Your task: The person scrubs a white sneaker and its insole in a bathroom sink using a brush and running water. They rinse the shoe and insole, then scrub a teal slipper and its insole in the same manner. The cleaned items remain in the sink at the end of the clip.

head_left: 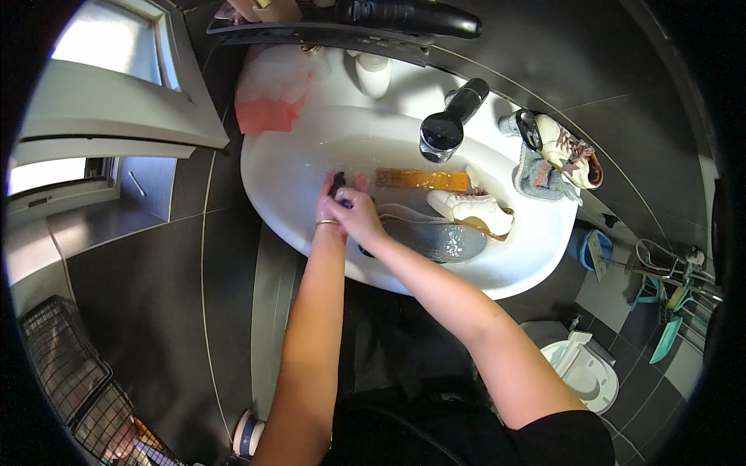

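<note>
Over the left half of the white washbasin (260, 175), my two hands are closed together around a small dark wet thing whose kind I cannot make out. My left hand (328, 208), below a gold bracelet, grips it from the left; my right hand (360, 217) closes over it from the right. Right of them, a long amber-brown block (423, 179) lies in the basin. A white shoe (470, 210) rests on its side just below that block. Nearer to me, a see-through grey rounded thing (447, 242) sits in the water, partly hidden by my right forearm.
A black tap (447, 130) juts over the basin. A white bottle (374, 75) and a pink bag (268, 113) stand on the back rim. Another white shoe (567, 151) sits by a grey cloth (542, 180) at the right. An open window (116, 85) projects at the left.
</note>
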Tool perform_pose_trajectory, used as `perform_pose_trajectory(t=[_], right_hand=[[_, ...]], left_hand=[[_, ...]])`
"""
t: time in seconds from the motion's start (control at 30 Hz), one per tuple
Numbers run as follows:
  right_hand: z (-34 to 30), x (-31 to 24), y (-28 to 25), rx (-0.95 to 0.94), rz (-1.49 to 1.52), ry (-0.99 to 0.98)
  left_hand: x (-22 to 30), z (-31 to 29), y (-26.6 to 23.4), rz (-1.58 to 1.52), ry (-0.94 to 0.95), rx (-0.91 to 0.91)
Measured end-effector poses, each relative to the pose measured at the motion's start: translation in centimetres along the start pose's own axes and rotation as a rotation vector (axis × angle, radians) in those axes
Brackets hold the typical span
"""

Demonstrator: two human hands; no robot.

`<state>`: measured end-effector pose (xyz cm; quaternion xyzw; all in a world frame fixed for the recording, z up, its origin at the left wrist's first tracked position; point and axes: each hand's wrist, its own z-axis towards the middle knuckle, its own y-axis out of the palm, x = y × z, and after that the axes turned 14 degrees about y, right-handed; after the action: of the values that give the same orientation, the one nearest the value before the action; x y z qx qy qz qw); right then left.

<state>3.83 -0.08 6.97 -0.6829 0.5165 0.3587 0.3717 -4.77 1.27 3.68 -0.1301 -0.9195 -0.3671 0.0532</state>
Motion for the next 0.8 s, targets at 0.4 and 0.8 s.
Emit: perform_pose_trajectory(t=[0.4, 0.8], right_hand=[[3.1, 2.8, -0.2, 0.036, -0.237, -0.212], [6.1, 6.5, -4.6, 0.000, -0.448, 0.270]], left_hand=[[-1.8, 0.8, -2.6, 0.076, 0.181, -0.513], [3.1, 2.0, -2.5, 1.622, 0.918, 0.055]])
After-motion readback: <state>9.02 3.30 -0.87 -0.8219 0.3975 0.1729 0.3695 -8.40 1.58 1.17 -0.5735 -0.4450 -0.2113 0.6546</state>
